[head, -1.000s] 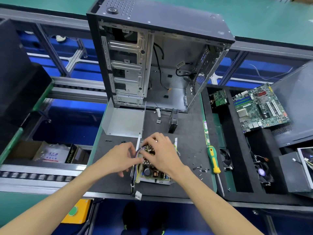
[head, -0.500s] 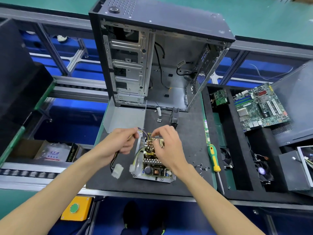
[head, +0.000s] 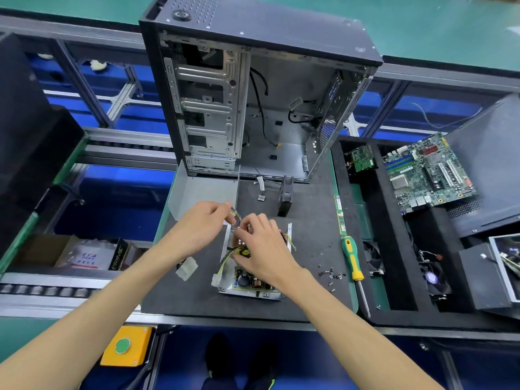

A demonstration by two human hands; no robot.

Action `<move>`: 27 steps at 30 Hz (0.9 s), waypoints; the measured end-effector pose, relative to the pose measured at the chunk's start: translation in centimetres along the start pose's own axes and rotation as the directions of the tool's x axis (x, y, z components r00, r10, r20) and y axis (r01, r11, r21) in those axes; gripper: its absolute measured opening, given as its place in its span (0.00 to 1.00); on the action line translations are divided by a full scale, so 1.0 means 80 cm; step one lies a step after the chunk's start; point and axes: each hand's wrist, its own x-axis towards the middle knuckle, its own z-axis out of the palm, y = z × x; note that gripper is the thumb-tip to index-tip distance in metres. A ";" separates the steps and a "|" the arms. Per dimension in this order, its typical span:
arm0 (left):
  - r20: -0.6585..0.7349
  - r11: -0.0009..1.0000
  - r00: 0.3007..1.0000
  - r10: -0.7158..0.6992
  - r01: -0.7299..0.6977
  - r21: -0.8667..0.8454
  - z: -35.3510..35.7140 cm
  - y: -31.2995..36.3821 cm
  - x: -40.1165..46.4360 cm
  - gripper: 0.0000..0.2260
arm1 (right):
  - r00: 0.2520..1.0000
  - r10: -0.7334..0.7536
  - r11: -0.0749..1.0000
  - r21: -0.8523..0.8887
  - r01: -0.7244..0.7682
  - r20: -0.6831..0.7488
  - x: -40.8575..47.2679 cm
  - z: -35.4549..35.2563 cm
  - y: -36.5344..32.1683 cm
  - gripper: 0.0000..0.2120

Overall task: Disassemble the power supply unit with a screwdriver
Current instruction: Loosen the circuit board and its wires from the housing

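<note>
left hand (head: 201, 230) pinches wires (head: 235, 214) | power supply unit (head: 247, 280) holds circuit board (head: 250, 281)

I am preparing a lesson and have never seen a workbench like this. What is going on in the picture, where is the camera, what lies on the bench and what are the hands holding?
The camera sits on the person's head and looks down at their two bare hands. On the dark mat lies an opened power supply unit, its circuit board exposed. The left hand pinches a bundle of coloured wires coming from it; the right hand works its fingers on the board's parts. The green and yellow screwdriver lies unused to the right, beside loose screws. Behind stands an emptied computer case; a motherboard rests in a tray at right.
</note>
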 end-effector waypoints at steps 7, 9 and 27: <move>-0.169 0.986 0.977 0.132 -0.146 -0.076 -0.012 -0.001 -0.001 0.14 | 0.946 0.322 0.777 0.585 -0.233 -0.050 0.001 -0.019 0.017 0.05; -0.043 0.962 0.993 0.110 -0.117 -0.245 -0.013 0.003 0.001 0.19 | 0.869 0.495 0.601 0.730 -0.324 -0.022 0.007 -0.031 0.024 0.05; -0.110 0.723 0.786 0.608 -0.491 0.487 0.065 0.005 0.071 0.16 | 0.771 0.620 0.304 0.863 -0.403 0.142 0.028 -0.080 0.045 0.18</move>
